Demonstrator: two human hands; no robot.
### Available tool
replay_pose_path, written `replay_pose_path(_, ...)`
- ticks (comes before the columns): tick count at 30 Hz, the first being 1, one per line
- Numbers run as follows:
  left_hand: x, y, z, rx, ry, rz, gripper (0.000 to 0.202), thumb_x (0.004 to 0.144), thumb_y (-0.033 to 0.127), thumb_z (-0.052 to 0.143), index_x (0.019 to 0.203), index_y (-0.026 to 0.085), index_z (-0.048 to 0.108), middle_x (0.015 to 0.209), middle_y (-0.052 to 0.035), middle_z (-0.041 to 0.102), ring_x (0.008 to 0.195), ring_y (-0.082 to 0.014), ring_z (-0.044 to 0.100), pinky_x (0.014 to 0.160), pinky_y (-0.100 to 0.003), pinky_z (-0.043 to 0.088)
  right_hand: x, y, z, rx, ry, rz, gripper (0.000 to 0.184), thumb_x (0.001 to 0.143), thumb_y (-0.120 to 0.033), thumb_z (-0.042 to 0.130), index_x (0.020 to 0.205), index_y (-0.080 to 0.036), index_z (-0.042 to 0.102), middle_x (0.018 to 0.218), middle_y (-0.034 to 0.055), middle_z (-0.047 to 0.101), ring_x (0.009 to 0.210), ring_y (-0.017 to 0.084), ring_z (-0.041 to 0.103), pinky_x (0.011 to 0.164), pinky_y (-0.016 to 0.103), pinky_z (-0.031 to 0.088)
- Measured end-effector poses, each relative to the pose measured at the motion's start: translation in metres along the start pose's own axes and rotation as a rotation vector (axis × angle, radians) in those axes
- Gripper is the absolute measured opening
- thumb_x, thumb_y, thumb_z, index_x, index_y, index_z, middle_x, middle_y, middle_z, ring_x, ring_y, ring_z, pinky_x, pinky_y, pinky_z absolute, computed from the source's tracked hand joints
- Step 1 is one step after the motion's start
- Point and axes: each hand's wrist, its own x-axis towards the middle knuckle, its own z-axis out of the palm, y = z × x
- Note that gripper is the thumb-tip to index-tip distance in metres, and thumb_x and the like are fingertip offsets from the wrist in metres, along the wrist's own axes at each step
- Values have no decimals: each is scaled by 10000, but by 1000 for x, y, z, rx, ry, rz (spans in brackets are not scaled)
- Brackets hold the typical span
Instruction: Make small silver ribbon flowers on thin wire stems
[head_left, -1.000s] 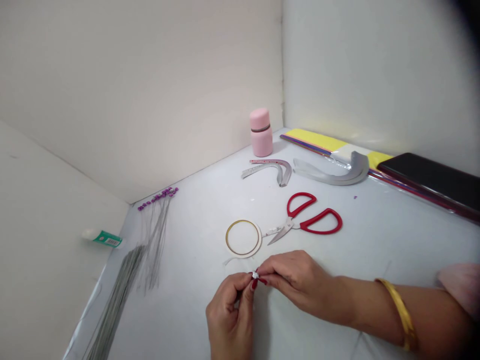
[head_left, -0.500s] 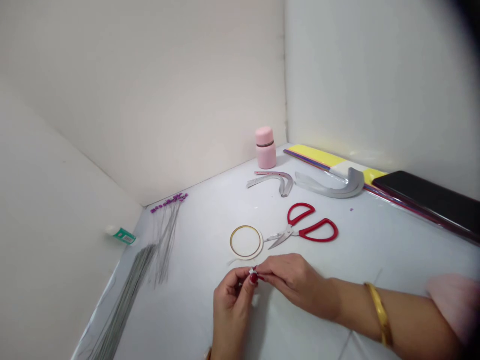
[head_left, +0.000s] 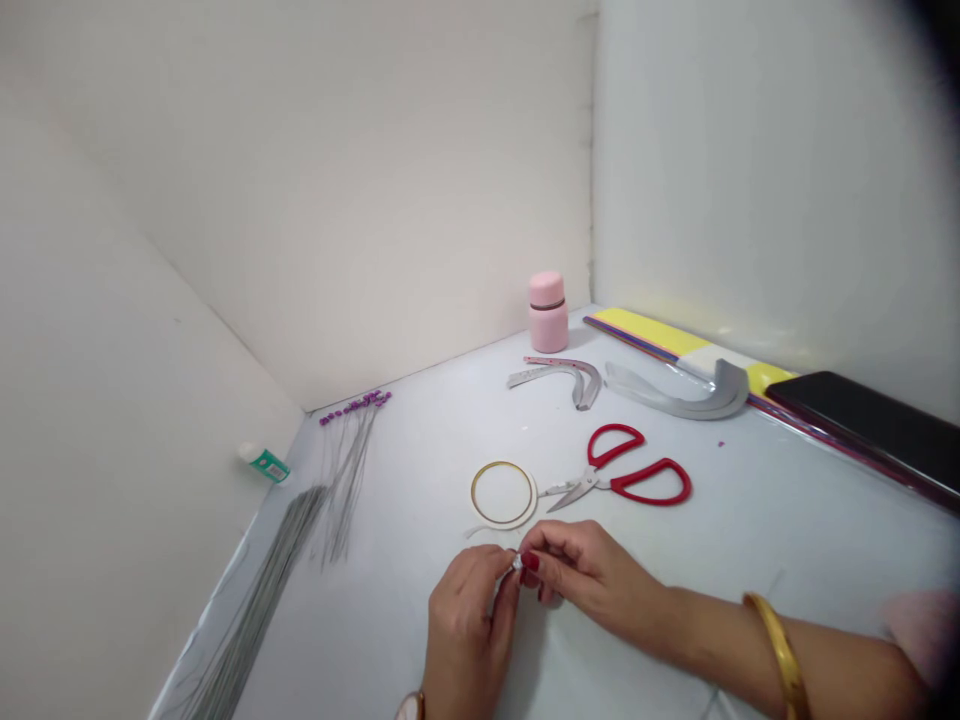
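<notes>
My left hand (head_left: 469, 610) is closed, with thumb and forefinger pinching a small silvery-white piece (head_left: 517, 562). From the right, my right hand (head_left: 581, 565) pinches at the same piece with its red-nailed fingertips. The piece is too small and too covered by fingers to name. Just beyond the hands lies a roll of narrow white tape (head_left: 535, 505) with a gold-coloured inner ring, its loose end towards the left. Red-handled scissors (head_left: 592, 480) lie with blades apart to the right of the roll. Part of a thin wire (head_left: 709, 700) shows beside my right forearm.
On the left lie a bundle of grey wires (head_left: 262, 590) and several purple-tipped wires (head_left: 356, 450), near a green-and-white glue stick (head_left: 266, 464). Farther back are a pink flask (head_left: 548, 315), curled strips (head_left: 589, 385), a curved clear sheet (head_left: 675, 403), yellow sheets (head_left: 645, 325) and a black phone-like slab (head_left: 877, 415).
The view has shifted slightly. My right fingers have turned, so the thumb's red nail now shows at the small piece; my left hand has rolled over, showing more of its back and the watch.
</notes>
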Motion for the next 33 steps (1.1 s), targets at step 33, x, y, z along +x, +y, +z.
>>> replay_pose_path(33,5,-11,1,-560,149,-711,230,776,340,584,857,129,632,782,-76,681,717,-169,596,657,-260,468,7,-7,-5,-175,-69,65,226,821,-306,478,693,-146,573,568,-10,533,492,98,482,488,205,376)
